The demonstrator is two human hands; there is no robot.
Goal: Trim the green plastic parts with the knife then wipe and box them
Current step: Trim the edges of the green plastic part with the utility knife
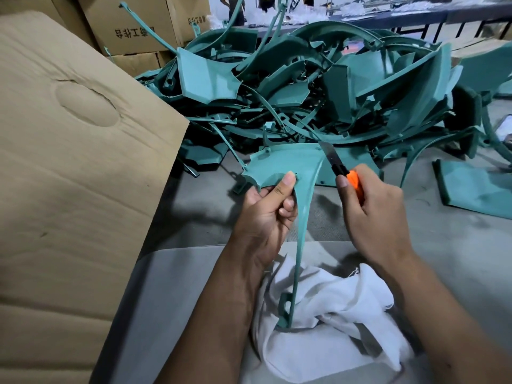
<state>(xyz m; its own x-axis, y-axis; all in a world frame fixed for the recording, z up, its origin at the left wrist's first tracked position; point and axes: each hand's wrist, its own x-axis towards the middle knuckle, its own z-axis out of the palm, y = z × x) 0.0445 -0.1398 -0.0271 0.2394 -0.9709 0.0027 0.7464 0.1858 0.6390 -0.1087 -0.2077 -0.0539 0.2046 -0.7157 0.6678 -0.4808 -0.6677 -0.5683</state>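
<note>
Left hand (267, 209) pinches one green part (282, 167); right hand (371, 206) grips one knife (336, 164). One white cloth (332, 314) bottom centre; pile (318, 87) behind, uncountable.

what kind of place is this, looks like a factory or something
Most likely a plastics factory finishing area: a big heap of green plastic parts, stacked cardboard cartons, and a long workbench behind with people standing at it.

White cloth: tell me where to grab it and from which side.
Take the white cloth by the raised fold at its right, coming from above on the right. The green part held by the left hand stands on its left half, so that side is blocked. The right hand must first put down the knife.
</note>
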